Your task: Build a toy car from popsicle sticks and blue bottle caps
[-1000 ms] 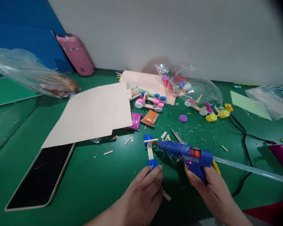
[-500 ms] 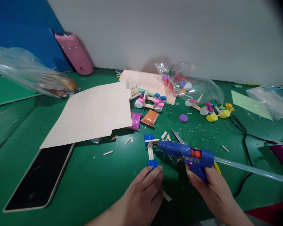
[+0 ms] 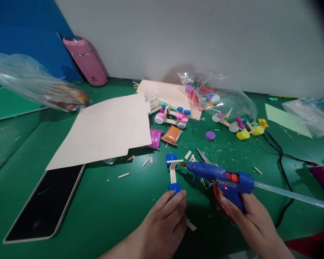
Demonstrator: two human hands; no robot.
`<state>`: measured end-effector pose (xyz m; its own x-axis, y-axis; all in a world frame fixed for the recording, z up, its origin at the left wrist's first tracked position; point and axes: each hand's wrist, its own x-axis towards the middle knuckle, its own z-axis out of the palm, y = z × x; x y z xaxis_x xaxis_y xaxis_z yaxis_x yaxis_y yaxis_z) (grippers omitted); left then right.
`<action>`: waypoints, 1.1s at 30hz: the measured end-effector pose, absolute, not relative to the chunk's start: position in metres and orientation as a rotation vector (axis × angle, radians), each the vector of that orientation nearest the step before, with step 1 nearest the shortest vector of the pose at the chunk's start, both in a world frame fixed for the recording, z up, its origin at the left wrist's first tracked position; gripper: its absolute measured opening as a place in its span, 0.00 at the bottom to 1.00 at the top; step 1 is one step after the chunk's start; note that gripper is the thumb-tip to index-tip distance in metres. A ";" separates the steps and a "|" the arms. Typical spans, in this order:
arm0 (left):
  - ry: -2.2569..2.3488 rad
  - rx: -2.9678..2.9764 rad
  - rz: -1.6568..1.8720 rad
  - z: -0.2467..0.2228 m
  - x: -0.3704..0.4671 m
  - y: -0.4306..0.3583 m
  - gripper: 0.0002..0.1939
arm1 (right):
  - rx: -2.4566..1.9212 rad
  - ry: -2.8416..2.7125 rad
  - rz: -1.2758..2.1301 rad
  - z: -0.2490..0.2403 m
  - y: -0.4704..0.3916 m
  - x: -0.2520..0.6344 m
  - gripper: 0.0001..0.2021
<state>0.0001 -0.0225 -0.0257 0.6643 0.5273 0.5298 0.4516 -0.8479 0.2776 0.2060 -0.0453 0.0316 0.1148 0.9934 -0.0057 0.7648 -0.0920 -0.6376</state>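
Note:
My left hand pinches the near blue block of a small stick frame. Pale sticks run from that block to a second blue block, and one stick lies crosswise at the far end. My right hand is wrapped round the handle of a blue glue gun. Its tip points left, a little to the right of the crosswise stick. A red light glows on the gun, and a clear glue stick juts from its back. Scissors lie partly hidden behind the gun.
Cream paper partly covers a phone on the left. Small wheeled stick models, clay packets and a purple cap lie beyond the hands. A black cable runs on the right; a pink bottle stands behind.
My right hand has moved the glue gun to the right, drawing its tip back from the stick frame. The red scissor handle now shows beside the hand. My left hand has barely moved.

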 end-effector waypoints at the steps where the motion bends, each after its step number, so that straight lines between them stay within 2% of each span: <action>1: 0.812 2.753 0.930 -0.026 0.000 -0.023 0.08 | -1.907 -1.710 0.627 0.032 -0.045 0.205 0.11; 9: 0.812 2.790 0.897 -0.023 0.000 -0.021 0.09 | -1.938 -1.741 0.665 0.030 -0.038 0.198 0.11; 19: 0.835 2.762 0.943 -0.022 0.002 -0.021 0.11 | -1.835 -1.989 0.462 0.012 -0.041 0.205 0.10; 26: 0.830 2.776 0.926 -0.025 0.002 -0.022 0.09 | -1.834 -2.048 0.366 0.017 -0.040 0.204 0.11; 33: 0.829 2.777 0.894 -0.025 0.001 -0.021 0.10 | -1.797 -2.074 0.358 0.005 -0.044 0.210 0.09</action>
<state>0.0013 -0.0208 -0.0251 0.6776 0.5311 0.5087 0.4672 -0.8451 0.2601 0.2096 -0.0445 0.0050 -0.1168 0.9869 0.1115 0.8922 0.1536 -0.4247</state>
